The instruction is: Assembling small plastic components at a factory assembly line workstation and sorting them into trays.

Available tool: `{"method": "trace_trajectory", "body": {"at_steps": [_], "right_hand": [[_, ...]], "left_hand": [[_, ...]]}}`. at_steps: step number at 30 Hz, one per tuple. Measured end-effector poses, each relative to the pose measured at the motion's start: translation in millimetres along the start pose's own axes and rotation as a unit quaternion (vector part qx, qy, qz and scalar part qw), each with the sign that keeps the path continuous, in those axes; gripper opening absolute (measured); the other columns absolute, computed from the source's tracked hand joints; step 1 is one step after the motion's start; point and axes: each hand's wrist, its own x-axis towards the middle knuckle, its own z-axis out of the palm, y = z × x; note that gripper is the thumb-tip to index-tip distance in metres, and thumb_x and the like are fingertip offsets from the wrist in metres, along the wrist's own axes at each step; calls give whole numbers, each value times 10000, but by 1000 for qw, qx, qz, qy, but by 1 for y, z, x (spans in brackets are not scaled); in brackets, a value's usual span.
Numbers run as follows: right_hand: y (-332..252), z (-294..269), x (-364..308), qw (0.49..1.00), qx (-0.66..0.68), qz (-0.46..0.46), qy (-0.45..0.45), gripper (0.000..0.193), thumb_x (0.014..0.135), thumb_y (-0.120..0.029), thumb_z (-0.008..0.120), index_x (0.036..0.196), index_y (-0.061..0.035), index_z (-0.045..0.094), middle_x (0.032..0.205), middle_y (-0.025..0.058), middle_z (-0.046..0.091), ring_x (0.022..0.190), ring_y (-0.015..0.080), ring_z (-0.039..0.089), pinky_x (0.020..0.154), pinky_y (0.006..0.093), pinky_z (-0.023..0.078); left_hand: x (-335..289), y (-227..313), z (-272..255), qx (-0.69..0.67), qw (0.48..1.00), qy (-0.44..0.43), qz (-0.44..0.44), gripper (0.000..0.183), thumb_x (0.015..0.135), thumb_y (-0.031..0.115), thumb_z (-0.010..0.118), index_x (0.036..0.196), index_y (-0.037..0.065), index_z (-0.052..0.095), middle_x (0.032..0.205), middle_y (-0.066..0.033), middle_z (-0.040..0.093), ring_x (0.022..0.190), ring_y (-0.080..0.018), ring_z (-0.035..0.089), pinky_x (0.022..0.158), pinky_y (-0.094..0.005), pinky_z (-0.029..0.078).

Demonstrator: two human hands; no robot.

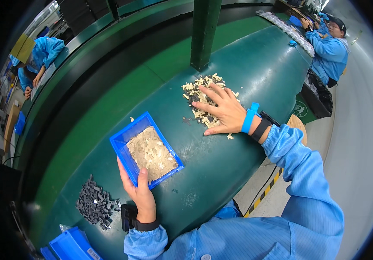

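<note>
My left hand (139, 190) grips the near rim of a blue plastic bin (117, 144), thumb over the edge and fingers along its outer left side. Inside the bin lies a bed of small beige pieces (149, 149). My right hand (223, 110) rests with spread fingers on a pile of small cream and black pieces (197, 89), touching it from above. The palm side is hidden, but nothing shows between the fingers. A blue wrist strap (250, 118) and a black band are on my right wrist.
A heap of dark grey pieces (94, 203) lies left of my left wrist. Another blue bin (74, 245) is at the lower left. A dark green post (203, 37) rises beyond the pile. Co-workers in blue (331, 56) sit at the far right; another person (43, 54) works at upper left.
</note>
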Motion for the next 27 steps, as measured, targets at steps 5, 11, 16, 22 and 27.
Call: {"method": "trace_trajectory", "body": {"at_steps": [5, 11, 16, 22, 27], "right_hand": [[4, 8, -1, 1000, 22, -17, 7, 515, 751, -509, 589, 1154, -193, 540, 1232, 84, 450, 1111, 314, 404, 845, 456, 358], [4, 9, -4, 996, 71, -12, 50, 312, 707, -246, 685, 986, -149, 583, 1032, 27, 526, 921, 236, 496, 738, 363, 441], [12, 11, -2, 992, 67, -48, 100, 243, 679, -99, 664, 909, -105, 584, 876, 29, 543, 766, 218, 545, 603, 320, 498], [23, 10, 5, 984, 90, -47, 145, 226, 670, -37, 643, 887, -70, 589, 824, 56, 568, 722, 239, 584, 593, 337, 502], [31, 5, 17, 948, 201, 102, 224, 131, 725, -25, 631, 854, -17, 610, 797, 106, 592, 710, 273, 599, 611, 326, 493]], "left_hand": [[0, 2, 2, 6, 1000, 3, -1, 584, 819, 88, 540, 1348, -11, 312, 1282, -118, 433, 1146, -193, 428, 989, -306, 298], [0, 3, 0, 11, 1000, 2, -7, 581, 816, 86, 539, 1344, -15, 316, 1277, -124, 436, 1135, -193, 437, 983, -304, 306], [0, 4, -1, -7, 1000, -15, -15, 622, 795, 30, 536, 1356, -20, 274, 1306, -131, 399, 1164, -206, 416, 996, -317, 299], [1, 3, 1, 3, 1000, -9, -14, 630, 786, 23, 544, 1358, -10, 279, 1296, -124, 409, 1144, -202, 429, 986, -309, 308], [0, 3, 1, 17, 1000, 0, 1, 596, 798, 80, 547, 1340, -20, 320, 1267, -120, 444, 1120, -189, 449, 967, -295, 323]]}}
